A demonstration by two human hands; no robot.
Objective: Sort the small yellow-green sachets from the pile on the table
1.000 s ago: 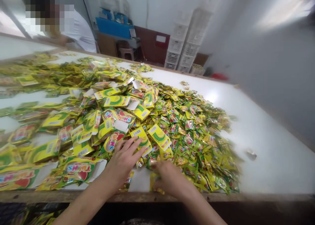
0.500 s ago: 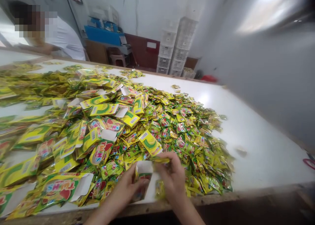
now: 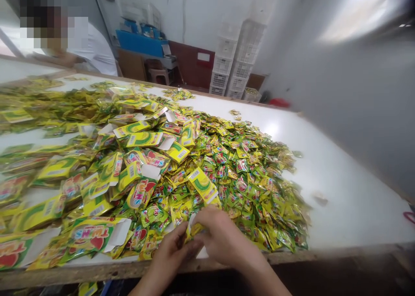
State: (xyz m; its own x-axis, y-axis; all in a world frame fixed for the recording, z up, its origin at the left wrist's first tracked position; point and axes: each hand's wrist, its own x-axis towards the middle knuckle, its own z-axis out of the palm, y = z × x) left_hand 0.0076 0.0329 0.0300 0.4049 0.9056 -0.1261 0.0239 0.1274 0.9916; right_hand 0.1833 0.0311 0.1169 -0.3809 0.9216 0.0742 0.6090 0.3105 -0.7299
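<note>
Close to the table's front edge, my left hand is closed around a small open carton. Only a bit of its white flap shows; the hands cover most of it. My right hand is closed over the carton's mouth, fingers bent down. A bit of yellow candy sachet shows under those fingers. Just beyond the hands, a yellow and green carton lies on a heap of small candy sachets. To the left lies a carton printed TWINS with its white flap open.
More yellow cartons, many with open flaps, spread over the left of the white table. A wooden rim edges the front. A person in a white top sits at the far left. White plastic crates stand stacked behind the table.
My right hand has moved left, bringing a yellow sachet to the carton's mouth and covering it. The carton has turned and is now mostly hidden. The view has shifted slightly.
</note>
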